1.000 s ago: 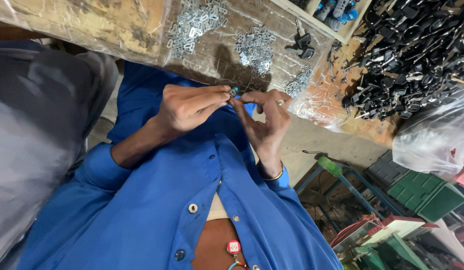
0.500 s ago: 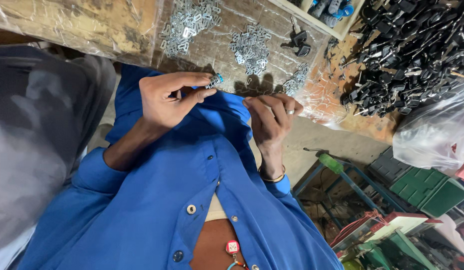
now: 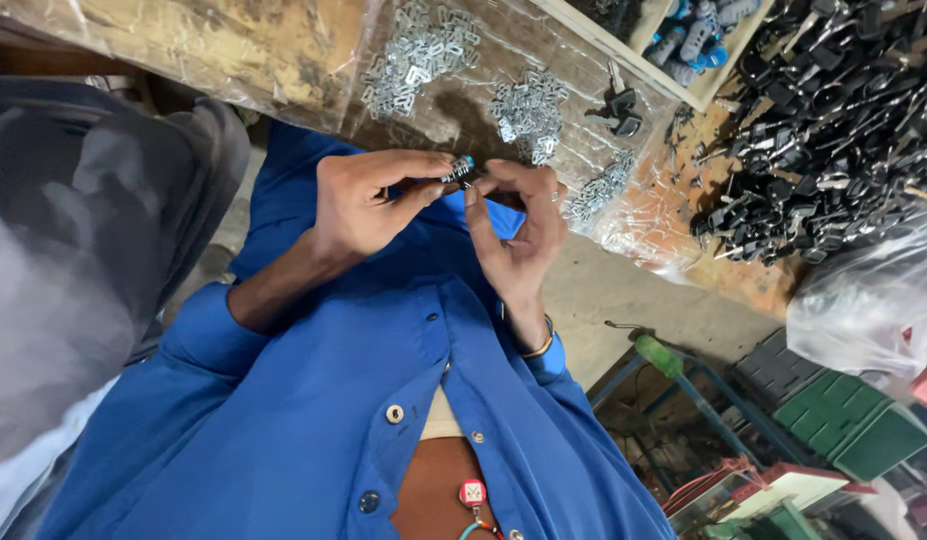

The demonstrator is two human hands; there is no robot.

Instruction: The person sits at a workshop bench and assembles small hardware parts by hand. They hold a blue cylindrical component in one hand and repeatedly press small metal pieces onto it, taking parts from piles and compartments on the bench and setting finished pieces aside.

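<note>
My left hand (image 3: pixel 368 205) and my right hand (image 3: pixel 518 235) meet in front of my blue shirt (image 3: pixel 313 400). Between their fingertips they pinch a small dark metal part with a blue end (image 3: pixel 461 170). The left thumb and forefinger grip it from the left, and the right fingers touch it from the right. A bangle sits on my right wrist. Just beyond the hands, piles of small silver metal clips (image 3: pixel 528 105) lie on the plastic-covered wooden bench (image 3: pixel 233 50).
A big heap of black key-like parts (image 3: pixel 833 130) covers the bench's right side. A wooden tray (image 3: pixel 683 90) holds blue pieces. A clear plastic bag (image 3: pixel 863 300) and green crates (image 3: pixel 843 420) are at the right. Grey cloth (image 3: pixel 73 260) fills the left.
Half a second ago my left hand had lifted away to the upper left with the part; now both hands are together again on it.
</note>
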